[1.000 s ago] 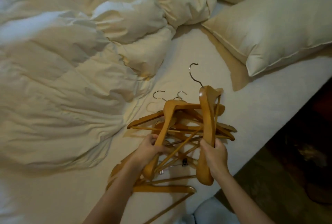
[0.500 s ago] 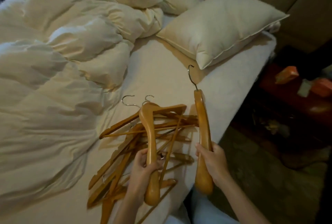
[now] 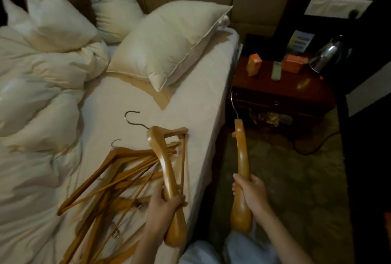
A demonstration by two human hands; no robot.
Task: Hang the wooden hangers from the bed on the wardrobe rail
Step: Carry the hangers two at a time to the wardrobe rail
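My left hand (image 3: 164, 202) wrapped tight round one wooden hanger (image 3: 164, 164) over bed (image 3: 196, 103); my right hand (image 3: 251, 191) clenched on second hanger (image 3: 242, 158) beyond bed edge; hanger pile (image 3: 110, 181) on sheet

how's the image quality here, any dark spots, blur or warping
Head view: the bed is warmly lit, while the nightstand side falls into deep shadow; glare glints on the kettle; wide-angle bending curves the bed edge; both hands and the hanger pile look slightly soft.
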